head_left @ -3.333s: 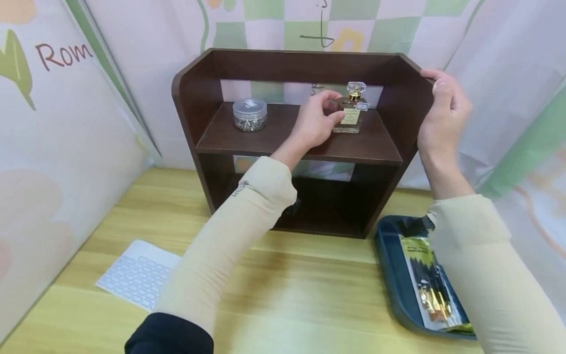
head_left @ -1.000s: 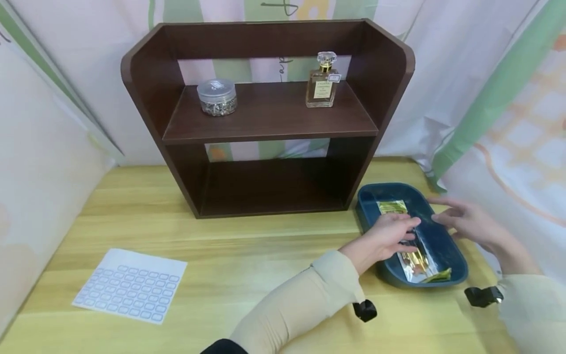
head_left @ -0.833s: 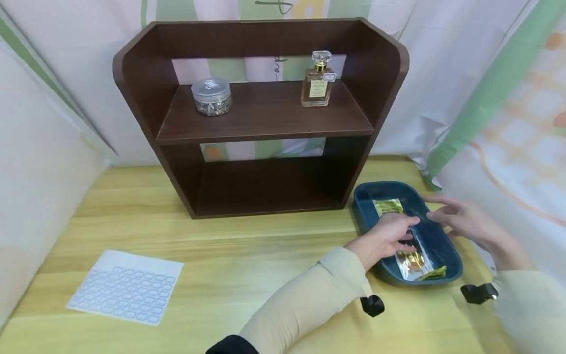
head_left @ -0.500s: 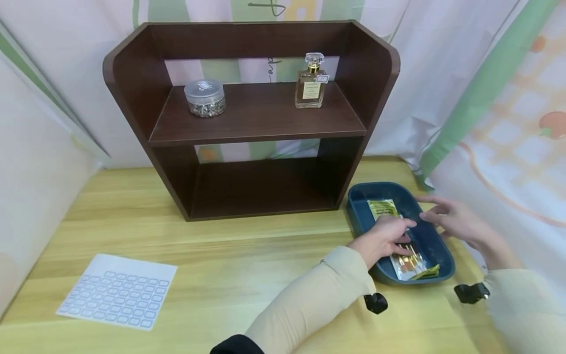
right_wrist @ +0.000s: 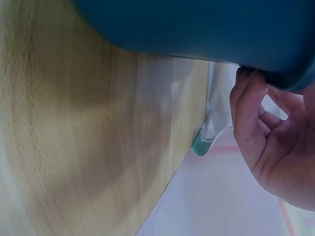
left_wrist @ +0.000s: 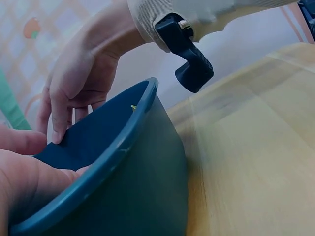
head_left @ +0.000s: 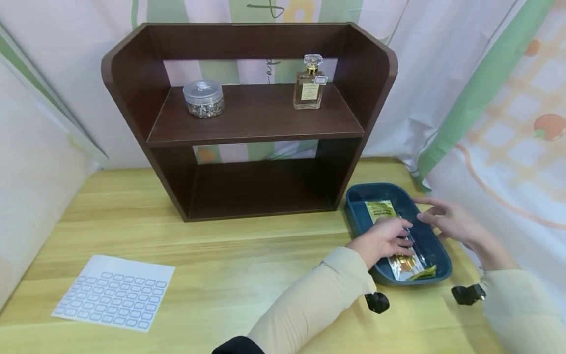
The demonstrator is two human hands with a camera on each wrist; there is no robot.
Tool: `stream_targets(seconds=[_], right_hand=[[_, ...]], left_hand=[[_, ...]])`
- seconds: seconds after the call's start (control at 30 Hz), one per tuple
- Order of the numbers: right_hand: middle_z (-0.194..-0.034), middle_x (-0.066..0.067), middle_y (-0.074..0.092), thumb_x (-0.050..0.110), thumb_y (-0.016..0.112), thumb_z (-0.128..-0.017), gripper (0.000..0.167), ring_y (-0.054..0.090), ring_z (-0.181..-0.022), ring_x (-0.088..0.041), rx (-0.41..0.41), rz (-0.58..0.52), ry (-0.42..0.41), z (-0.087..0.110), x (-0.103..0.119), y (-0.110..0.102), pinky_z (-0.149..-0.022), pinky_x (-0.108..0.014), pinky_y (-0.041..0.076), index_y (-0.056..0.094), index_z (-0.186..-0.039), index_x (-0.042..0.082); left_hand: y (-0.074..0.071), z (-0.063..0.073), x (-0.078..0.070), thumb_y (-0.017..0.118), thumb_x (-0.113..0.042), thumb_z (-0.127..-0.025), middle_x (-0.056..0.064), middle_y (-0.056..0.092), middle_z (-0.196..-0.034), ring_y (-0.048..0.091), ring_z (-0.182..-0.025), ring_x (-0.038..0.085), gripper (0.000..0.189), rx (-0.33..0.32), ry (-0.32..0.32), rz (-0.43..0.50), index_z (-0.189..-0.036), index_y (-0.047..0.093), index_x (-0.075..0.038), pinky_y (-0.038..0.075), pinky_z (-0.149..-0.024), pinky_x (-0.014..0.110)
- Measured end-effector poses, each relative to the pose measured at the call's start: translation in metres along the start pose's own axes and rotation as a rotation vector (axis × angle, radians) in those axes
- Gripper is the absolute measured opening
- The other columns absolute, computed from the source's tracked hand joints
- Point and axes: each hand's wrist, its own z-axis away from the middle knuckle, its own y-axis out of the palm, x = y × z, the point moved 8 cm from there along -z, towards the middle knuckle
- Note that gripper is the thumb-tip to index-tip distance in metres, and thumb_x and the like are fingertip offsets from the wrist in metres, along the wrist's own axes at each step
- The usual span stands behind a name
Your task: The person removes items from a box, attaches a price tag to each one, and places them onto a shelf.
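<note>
At the right of the head view, a dark blue tray point(head_left: 435, 248) holds a clear pack of paintbrushes point(head_left: 380, 208) with a yellow-green top. My left hand point(head_left: 385, 239) reaches into the tray over the pack, fingers extended and partly covering it; whether they touch it cannot be made out. My right hand point(head_left: 453, 223) holds the tray's right wall, thumb over the rim and fingers outside, as the right wrist view shows the fingers point(right_wrist: 248, 98) against the wall's underside. In the left wrist view the tray wall point(left_wrist: 147, 162) hides my left fingertips.
A dark brown two-tier shelf point(head_left: 256, 133) stands behind, with a perfume bottle point(head_left: 308, 92) and a clear lidded jar point(head_left: 204, 100) of small silvery pieces on its upper board. A sheet of blue-framed labels point(head_left: 116, 294) lies at the left of the wooden table point(head_left: 212, 285).
My left hand has let go of the perfume bottle, which stands on the shelf, and my right hand has left the shelf's side. Both came down to the tray and have barely moved since.
</note>
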Motion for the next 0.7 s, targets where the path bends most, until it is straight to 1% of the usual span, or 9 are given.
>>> stream_targets(seconds=[0.1,0.17,0.3,0.37,0.5,0.57,0.7], right_hand=[[-0.123,-0.036,0.058,0.017,0.053,-0.105,0.055,0.061,-0.098,-0.029,0.004,-0.002,-0.001,0.0,0.0,0.001,-0.063,-0.04,0.06,0.033,-0.153,0.0],[-0.123,-0.036,0.058,0.017,0.053,-0.105,0.055,0.062,-0.099,-0.029,0.006,-0.01,-0.002,0.001,0.0,0.001,-0.064,-0.04,0.06,0.033,-0.153,0.001],[-0.117,-0.032,0.063,0.018,0.056,-0.104,0.056,0.065,-0.091,-0.02,-0.006,-0.024,-0.004,0.0,0.001,0.0,-0.062,-0.041,0.06,0.035,-0.152,0.0],[-0.116,-0.031,0.064,0.018,0.057,-0.104,0.055,0.065,-0.088,-0.016,-0.011,-0.027,-0.004,0.0,0.001,0.0,-0.061,-0.041,0.059,0.036,-0.152,0.0],[-0.118,-0.032,0.063,0.018,0.056,-0.104,0.054,0.063,-0.086,-0.013,-0.02,-0.021,-0.002,-0.001,0.0,-0.001,-0.059,-0.04,0.059,0.037,-0.152,0.001],[-0.12,-0.033,0.062,0.018,0.056,-0.104,0.054,0.062,-0.086,-0.013,-0.02,-0.018,0.0,-0.001,-0.002,-0.001,-0.059,-0.04,0.059,0.036,-0.152,0.002],[-0.12,-0.032,0.062,0.02,0.055,-0.105,0.055,0.062,-0.085,-0.015,-0.02,-0.009,0.004,0.001,-0.004,-0.001,-0.059,-0.04,0.059,0.035,-0.154,0.003]], left_hand=[[0.001,0.0,0.0,0.058,0.006,-0.094,0.036,0.055,-0.124,0.054,-0.114,0.058,0.03,0.001,0.009,0.012,-0.124,0.059,0.008,0.046,-0.094,0.069],[0.001,-0.001,0.001,0.059,0.008,-0.094,0.034,0.058,-0.12,0.057,-0.112,0.054,0.026,-0.01,0.015,-0.009,-0.119,0.062,0.009,0.048,-0.092,0.067],[0.002,-0.002,0.003,0.061,0.005,-0.093,0.028,0.065,-0.112,0.059,-0.113,0.047,0.02,0.009,0.011,-0.098,-0.113,0.065,0.009,0.047,-0.094,0.067],[0.003,-0.002,0.005,0.062,0.003,-0.094,0.026,0.066,-0.111,0.06,-0.113,0.047,0.018,0.029,-0.002,-0.128,-0.11,0.067,0.009,0.046,-0.095,0.068],[0.006,-0.002,0.007,0.061,0.002,-0.096,0.027,0.065,-0.116,0.06,-0.113,0.048,0.019,0.076,-0.041,-0.146,-0.113,0.067,0.008,0.045,-0.097,0.066],[0.007,-0.002,0.009,0.062,0.003,-0.095,0.028,0.064,-0.115,0.061,-0.112,0.048,0.019,0.077,-0.062,-0.14,-0.113,0.066,0.008,0.046,-0.097,0.066],[0.007,-0.001,0.011,0.063,0.001,-0.094,0.027,0.063,-0.11,0.061,-0.111,0.047,0.023,0.054,-0.082,-0.129,-0.117,0.063,0.004,0.046,-0.097,0.065]])
